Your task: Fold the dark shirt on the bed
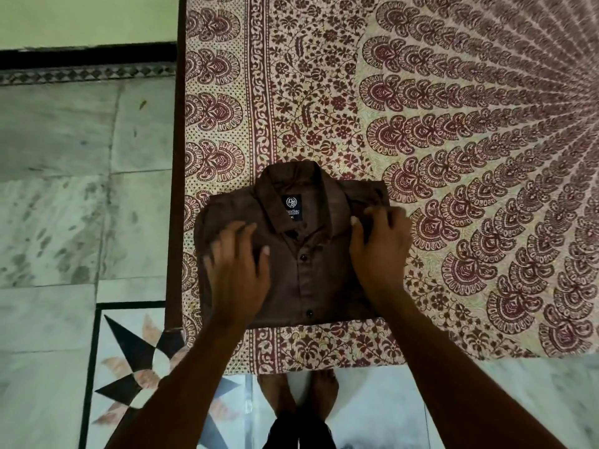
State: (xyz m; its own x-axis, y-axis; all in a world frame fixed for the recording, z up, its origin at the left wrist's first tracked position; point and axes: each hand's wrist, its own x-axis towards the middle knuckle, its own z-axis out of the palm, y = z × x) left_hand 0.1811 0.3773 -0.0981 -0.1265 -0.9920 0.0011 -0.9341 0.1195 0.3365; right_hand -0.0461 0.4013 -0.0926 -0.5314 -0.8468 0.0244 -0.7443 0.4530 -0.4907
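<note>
Left hand (238,270) flat, fingers spread on the folded dark shirt (308,270) — right hand (381,251) pinching its shoulder edge.

Shirt (311,254) lies on bed's (453,157) near left corner.

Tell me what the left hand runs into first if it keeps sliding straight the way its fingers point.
The left hand lies flat on the folded dark brown button-up shirt, fingers aimed up and slightly right. Going straight on, it would probably first meet the shirt's collar, near the black neck label.
</note>
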